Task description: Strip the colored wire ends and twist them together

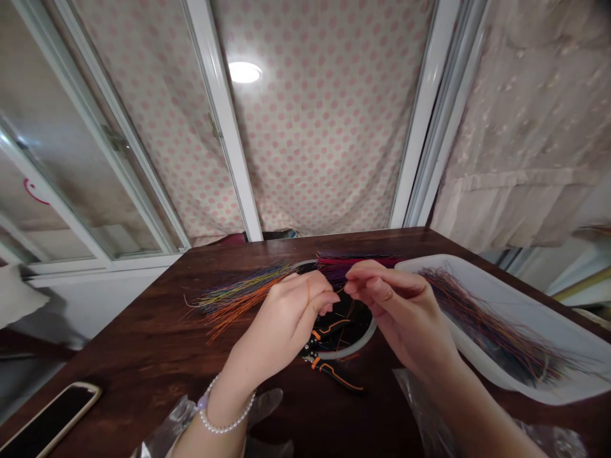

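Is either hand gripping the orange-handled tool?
No, the tool lies below the left hand and right hand, outside both grips.

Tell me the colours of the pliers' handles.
The pliers' handles are black and orange, best seen in the head view.

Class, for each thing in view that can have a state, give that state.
Left hand: curled, grip unclear
Right hand: pinching thin wire
Pliers: handles spread
White bin: uncovered
Phone: screen dark
Orange wires: splayed
Clear plastic: crumpled
Dotted curtain: drawn across
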Available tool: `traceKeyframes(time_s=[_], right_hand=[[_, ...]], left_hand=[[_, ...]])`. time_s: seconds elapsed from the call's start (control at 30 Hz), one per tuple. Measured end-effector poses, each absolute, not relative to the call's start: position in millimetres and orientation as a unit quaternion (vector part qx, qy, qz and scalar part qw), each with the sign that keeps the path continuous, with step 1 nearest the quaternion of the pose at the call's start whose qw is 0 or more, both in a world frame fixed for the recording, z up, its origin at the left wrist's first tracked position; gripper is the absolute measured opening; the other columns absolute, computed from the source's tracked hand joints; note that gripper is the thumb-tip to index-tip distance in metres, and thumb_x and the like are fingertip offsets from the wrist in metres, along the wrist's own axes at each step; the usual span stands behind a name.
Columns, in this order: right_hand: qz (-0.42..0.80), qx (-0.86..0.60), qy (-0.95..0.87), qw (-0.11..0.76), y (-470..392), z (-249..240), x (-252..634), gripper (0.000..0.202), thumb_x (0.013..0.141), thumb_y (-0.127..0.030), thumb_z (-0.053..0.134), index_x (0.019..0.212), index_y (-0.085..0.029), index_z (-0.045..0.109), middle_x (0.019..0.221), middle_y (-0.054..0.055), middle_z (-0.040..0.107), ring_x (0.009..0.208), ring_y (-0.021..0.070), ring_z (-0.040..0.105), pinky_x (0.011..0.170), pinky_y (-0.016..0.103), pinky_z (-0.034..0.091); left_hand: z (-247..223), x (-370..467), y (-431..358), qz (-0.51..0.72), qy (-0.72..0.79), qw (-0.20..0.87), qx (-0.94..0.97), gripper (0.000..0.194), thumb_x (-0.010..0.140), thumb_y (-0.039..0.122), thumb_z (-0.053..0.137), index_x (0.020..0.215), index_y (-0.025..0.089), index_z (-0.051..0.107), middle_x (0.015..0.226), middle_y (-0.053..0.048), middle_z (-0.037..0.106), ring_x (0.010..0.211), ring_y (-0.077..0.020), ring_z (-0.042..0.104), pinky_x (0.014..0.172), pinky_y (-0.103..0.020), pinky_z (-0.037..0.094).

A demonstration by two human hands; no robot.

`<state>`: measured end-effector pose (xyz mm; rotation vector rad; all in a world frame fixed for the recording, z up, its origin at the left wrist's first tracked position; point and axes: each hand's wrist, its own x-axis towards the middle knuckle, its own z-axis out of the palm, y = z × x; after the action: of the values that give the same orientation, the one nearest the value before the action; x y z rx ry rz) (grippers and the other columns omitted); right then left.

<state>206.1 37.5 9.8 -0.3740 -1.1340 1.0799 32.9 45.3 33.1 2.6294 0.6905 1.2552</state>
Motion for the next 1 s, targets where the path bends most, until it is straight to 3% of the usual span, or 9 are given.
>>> traceKeyframes(time_s=[0.3, 0.63, 1.0], right_hand=[[0.493, -0.202, -0.528, 0.661, 26, 13, 216, 0.01, 0.081, -0.036, 0.081, 0.086, -0.027, 0.083, 0.086, 0.0, 0.079, 0.073, 0.0091, 0.075, 0.072, 0.013, 0.061], [0.447, -0.21, -0.562, 0.663, 18, 19, 219, 0.008, 0.082, -0.033, 0.08, 0.087, -0.028, 0.083, 0.086, 0.0, 0.079, 0.073, 0.0104, 0.075, 0.074, 0.015, 0.062], [0.386, -0.222, -0.606, 0.659, 9, 21, 226, 0.006, 0.086, -0.031, 0.076, 0.088, -0.032, 0.082, 0.078, -0.001, 0.078, 0.072, 0.0106, 0.072, 0.069, 0.017, 0.06]], left_hand=[[41, 32, 34, 0.413, 0.192, -0.084, 0.886, 0.035, 0.106, 0.022, 0.037, 0.078, 0.015, 0.057, 0.069, 0.001, 0.063, 0.058, -0.0096, 0.05, 0.06, -0.024, 0.042], [42, 33, 29, 0.405, 0.219, -0.114, 0.88, 0.032, 0.103, 0.02, 0.042, 0.075, 0.015, 0.056, 0.065, 0.002, 0.056, 0.059, -0.0101, 0.048, 0.06, -0.024, 0.042], [39, 31, 32, 0.413, 0.226, -0.124, 0.873, 0.035, 0.104, 0.025, 0.041, 0.075, 0.016, 0.059, 0.067, 0.001, 0.062, 0.061, -0.0109, 0.054, 0.064, -0.024, 0.046]])
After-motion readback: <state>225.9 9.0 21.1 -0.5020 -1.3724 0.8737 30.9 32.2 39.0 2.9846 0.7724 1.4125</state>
